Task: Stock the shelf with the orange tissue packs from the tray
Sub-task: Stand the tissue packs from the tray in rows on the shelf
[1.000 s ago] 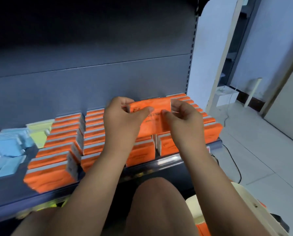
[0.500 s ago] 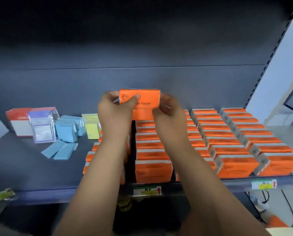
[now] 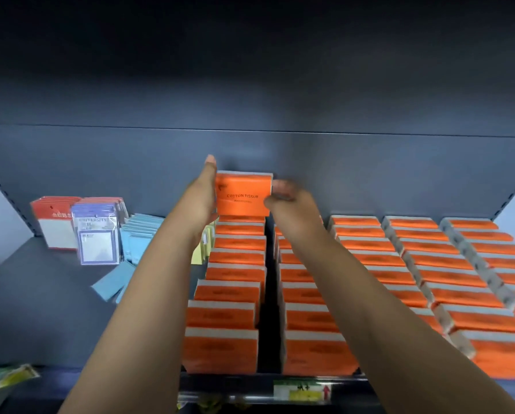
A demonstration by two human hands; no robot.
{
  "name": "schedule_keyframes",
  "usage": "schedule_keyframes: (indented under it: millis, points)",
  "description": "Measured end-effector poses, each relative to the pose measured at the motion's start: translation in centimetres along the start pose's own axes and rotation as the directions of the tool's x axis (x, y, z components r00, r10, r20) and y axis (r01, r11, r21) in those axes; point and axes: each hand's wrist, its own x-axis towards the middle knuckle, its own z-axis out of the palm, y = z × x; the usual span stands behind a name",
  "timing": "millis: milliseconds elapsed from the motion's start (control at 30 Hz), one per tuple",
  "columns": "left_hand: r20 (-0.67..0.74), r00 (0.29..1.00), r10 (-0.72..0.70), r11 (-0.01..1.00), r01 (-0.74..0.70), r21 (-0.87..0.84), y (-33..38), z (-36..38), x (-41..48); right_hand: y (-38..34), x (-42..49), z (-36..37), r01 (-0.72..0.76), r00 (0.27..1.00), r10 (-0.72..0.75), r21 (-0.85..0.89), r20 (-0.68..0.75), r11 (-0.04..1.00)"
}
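- We face the shelf (image 3: 56, 309), its stocked packs (image 3: 429, 264) in rows; the tray is out of view.
- The orange tissue pack (image 3: 243, 194) stands at the back of one row, long axis left to right, between our hands; whether it rests there we cannot tell.
- Left hand (image 3: 204, 198) presses its left end, fingers straight; right hand (image 3: 289, 201), blurred, curls onto its right end.

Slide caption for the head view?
Left hand braces and right hand pinches an orange tissue pack upright at the back of a shelf row.
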Motion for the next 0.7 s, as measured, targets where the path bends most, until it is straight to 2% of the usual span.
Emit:
schedule_keyframes:
  millis: [200, 367, 467, 600, 700]
  points:
    - [0.064, 0.998, -0.007, 1.0, 0.007, 0.005, -2.4, -0.3, 2.6, 1.3, 2.5, 2.0, -0.025, 0.993, 0.032, -0.064, 0.111, 0.998]
    - [0.059, 0.998, 0.006, 1.0, -0.006, 0.0, -3.6, -0.4, 3.8, 2.5, 3.5, 2.9, -0.082, 0.995, 0.085, -0.058, 0.059, 0.995]
    - [0.097, 0.995, 0.019, 0.998, -0.024, 0.05, -3.6, -0.4, 4.2, 3.0, 3.9, 3.1, -0.092, 0.993, 0.096, -0.064, 0.062, 0.994]
    - [0.078, 0.997, -0.001, 0.998, -0.004, 0.058, -3.7, -0.5, 4.3, 3.2, 3.9, 2.8, -0.107, 0.99, 0.111, -0.053, 0.085, 0.993]
    - [0.032, 0.999, -0.004, 0.996, 0.001, 0.091, -3.9, -0.6, 4.0, 3.3, 4.2, 3.0, -0.095, 0.99, 0.108, -0.131, 0.094, 0.987]
